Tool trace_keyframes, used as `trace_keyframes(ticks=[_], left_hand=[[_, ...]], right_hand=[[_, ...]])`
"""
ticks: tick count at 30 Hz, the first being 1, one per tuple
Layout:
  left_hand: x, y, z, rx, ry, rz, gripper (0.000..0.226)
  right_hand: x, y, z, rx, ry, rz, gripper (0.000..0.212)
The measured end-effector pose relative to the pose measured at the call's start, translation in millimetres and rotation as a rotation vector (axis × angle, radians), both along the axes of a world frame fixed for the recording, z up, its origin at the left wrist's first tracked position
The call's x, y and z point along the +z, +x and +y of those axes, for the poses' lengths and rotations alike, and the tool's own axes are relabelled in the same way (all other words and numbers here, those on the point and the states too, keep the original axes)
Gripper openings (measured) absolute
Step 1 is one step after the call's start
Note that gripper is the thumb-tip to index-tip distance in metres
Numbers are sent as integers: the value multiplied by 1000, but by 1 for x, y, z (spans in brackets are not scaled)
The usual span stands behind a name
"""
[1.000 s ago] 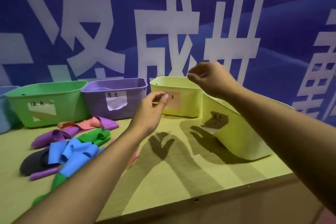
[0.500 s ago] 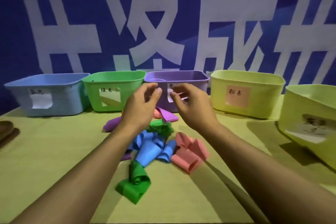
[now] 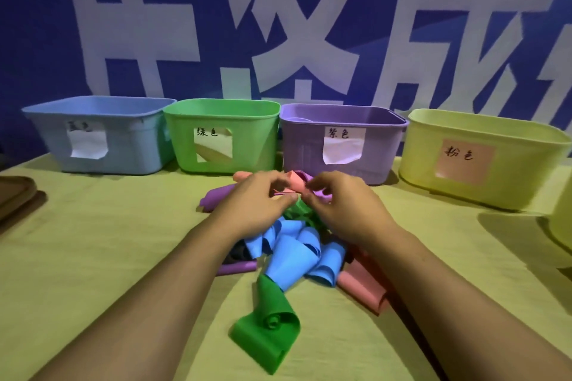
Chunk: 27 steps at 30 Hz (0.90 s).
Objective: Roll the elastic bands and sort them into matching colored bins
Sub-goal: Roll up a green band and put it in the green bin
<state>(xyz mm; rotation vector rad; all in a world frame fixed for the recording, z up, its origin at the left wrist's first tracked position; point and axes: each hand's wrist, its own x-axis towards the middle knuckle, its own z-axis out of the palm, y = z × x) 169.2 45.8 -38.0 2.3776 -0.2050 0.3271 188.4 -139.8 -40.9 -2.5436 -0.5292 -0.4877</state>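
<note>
Presently a pink band [image 3: 295, 181] is pinched at the far end of the pile of bands [image 3: 297, 257], held between the left hand [image 3: 257, 198] and the right hand [image 3: 343, 201], whose fingers are curled toward each other over it. Each grip appears clamped on the band, thumb against fingertips, though the exact contact is partly hidden. The band's long axis is judged to run roughly left to right between the two hands, so neither hand is clearly nearer. Its matching bin, the yellow bin with the pink label [image 3: 483, 161], is set to the right and slightly beyond the right hand, well apart from it, with bare table [image 3: 93, 241] between; the purple bin [image 3: 343, 145] is placed just behind the hands and the green bin [image 3: 223, 136] and blue bin [image 3: 99, 133] further left. Open room for rolling is seen on both sides of the pile, while the near edge is crowded by blue, green and pink bands.
</note>
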Motion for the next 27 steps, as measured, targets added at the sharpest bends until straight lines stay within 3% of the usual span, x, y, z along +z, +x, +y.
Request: trace_keyframes(ticks=[5,11,14,20,23,27], left_hand=[[-11,7,-1,-3,124,133,45],[-13,8,-2,4,40,36,37],[-12,10,0,6,-89,-54,37],[12,4,-4,-14,-385,-171,42],[35,3,-10,-66,-403,-208,40],[52,7,-23,-125,-424,-275,36]], right_hand=[[-3,-2,-10,-37,-141,131,39],[-2,0,-12,13,-72,177,31],[-4,2,-13,5,75,132,22],[2,2,-13,102,393,97,21],[8,-2,-13,169,557,124,5],[15,-1,-16,212,837,113,14]])
